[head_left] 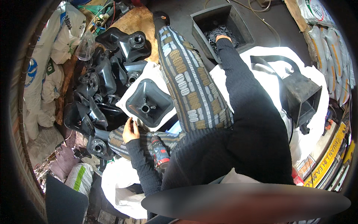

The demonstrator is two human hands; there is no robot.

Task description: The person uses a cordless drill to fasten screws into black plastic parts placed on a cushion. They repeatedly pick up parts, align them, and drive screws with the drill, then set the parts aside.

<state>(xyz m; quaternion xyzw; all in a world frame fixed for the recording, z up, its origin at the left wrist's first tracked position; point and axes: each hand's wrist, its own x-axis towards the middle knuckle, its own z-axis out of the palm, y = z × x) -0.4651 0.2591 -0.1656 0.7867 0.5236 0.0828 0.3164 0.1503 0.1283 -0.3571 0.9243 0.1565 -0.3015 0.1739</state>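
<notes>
My left hand (131, 131) is beside the near left corner of a black square plastic part (150, 103) with a sunken middle and a round hub. Its fingers are slightly bent and apart, with nothing visible in them. The square part lies face up on a white sack (167, 76) between my legs. A red and black cordless drill (160, 153) rests against my left leg. My right hand (223, 37) reaches into a grey bin (249, 37) of small dark pieces (226, 30). Its fingers are mostly hidden near a dark round shape, so their grip is unclear.
Several black moulded parts (106, 76) with round flanges are heaped on the left. A dark open box with a strap (301, 98) stands at right on white sacking. Filled bags (330, 56) are stacked far right, with white sacks (69, 31) along the left wall.
</notes>
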